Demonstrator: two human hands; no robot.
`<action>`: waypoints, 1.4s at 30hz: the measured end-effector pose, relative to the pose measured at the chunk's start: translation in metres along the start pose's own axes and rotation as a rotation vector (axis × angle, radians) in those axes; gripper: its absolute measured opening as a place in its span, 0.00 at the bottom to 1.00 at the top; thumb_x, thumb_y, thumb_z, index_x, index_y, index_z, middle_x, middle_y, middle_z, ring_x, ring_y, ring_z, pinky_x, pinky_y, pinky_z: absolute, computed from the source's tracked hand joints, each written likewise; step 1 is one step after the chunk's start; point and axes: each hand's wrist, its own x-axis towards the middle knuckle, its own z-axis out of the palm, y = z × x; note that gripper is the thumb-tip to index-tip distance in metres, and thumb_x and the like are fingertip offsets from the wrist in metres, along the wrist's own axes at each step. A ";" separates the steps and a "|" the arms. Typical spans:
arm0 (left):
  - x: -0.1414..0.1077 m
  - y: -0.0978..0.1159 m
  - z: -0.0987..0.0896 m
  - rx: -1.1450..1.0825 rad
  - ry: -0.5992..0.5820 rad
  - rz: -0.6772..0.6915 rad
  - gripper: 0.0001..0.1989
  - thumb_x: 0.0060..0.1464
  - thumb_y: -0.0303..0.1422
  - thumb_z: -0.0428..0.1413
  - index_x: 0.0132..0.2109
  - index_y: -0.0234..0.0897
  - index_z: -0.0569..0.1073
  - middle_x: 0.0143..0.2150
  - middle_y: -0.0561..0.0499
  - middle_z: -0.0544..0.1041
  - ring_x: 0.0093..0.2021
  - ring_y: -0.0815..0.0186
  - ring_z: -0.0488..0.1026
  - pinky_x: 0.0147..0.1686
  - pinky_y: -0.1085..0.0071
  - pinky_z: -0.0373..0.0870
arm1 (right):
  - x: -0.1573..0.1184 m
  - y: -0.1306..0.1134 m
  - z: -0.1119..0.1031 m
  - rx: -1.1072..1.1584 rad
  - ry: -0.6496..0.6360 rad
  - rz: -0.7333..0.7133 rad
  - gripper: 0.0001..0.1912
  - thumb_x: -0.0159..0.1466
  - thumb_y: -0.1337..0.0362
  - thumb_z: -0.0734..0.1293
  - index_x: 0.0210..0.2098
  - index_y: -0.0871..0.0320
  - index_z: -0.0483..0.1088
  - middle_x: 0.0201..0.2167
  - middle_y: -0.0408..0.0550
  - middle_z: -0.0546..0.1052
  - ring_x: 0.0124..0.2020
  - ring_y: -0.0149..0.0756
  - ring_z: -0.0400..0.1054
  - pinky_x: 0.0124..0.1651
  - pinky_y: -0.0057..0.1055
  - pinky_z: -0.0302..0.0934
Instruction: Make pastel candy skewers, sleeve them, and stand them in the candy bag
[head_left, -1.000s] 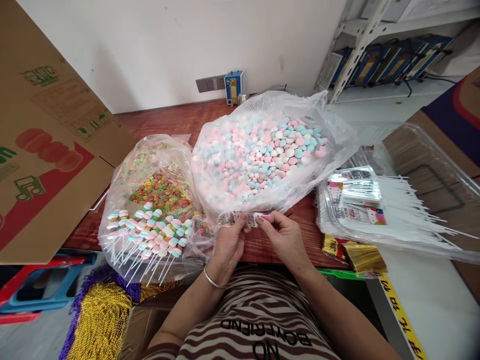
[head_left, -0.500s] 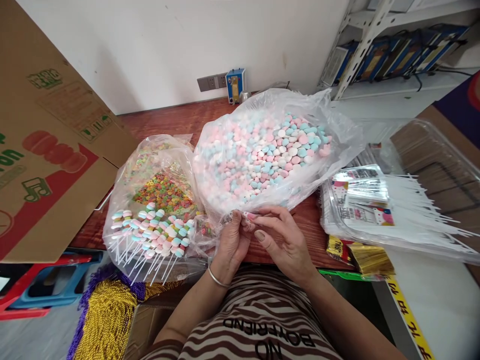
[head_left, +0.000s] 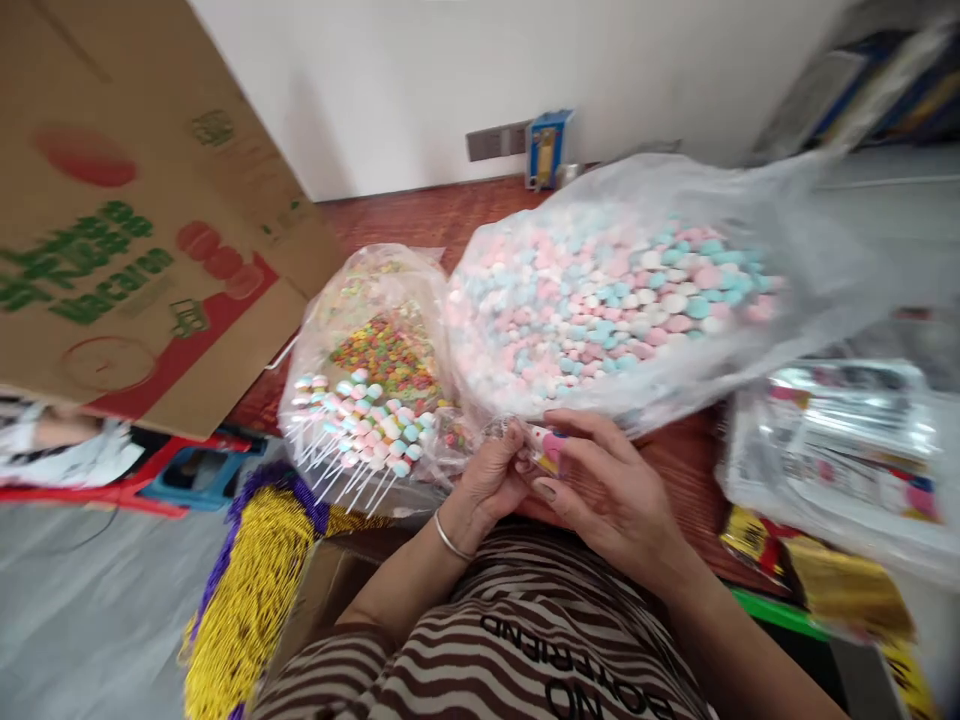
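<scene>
My left hand [head_left: 496,470], with a bracelet at its wrist, is closed on a small clear plastic wrapper. Part of that printed wrapper [head_left: 549,450], pink, white and yellow, shows between the hands. The fingers of my right hand [head_left: 607,480] are on its other side, with thumb and forefinger apart. Behind the hands lies a large clear bag of pink, blue and white candies [head_left: 645,300]. To the left, an open bag holds small multicoloured rings [head_left: 390,360], and candy skewers on white sticks [head_left: 367,420] rest on it.
A cardboard box [head_left: 150,250] stands at the left. Clear trays with printed packaging [head_left: 847,430] and gold twist ties [head_left: 847,585] lie at the right. A small blue device [head_left: 548,150] is by the wall. Yellow and purple netting [head_left: 255,600] hangs below the table edge.
The view has turned left, so the scene sits farther right and more of the box shows. The printed wrapper now shows more clearly between my hands.
</scene>
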 end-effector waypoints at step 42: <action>-0.020 0.096 -0.081 -0.436 0.156 0.355 0.20 0.58 0.36 0.65 0.26 0.35 0.64 0.22 0.60 0.56 0.21 0.77 0.54 0.22 0.78 0.56 | 0.055 0.005 0.052 -0.177 -0.102 0.065 0.11 0.72 0.60 0.59 0.37 0.53 0.70 0.25 0.43 0.75 0.23 0.34 0.68 0.28 0.29 0.60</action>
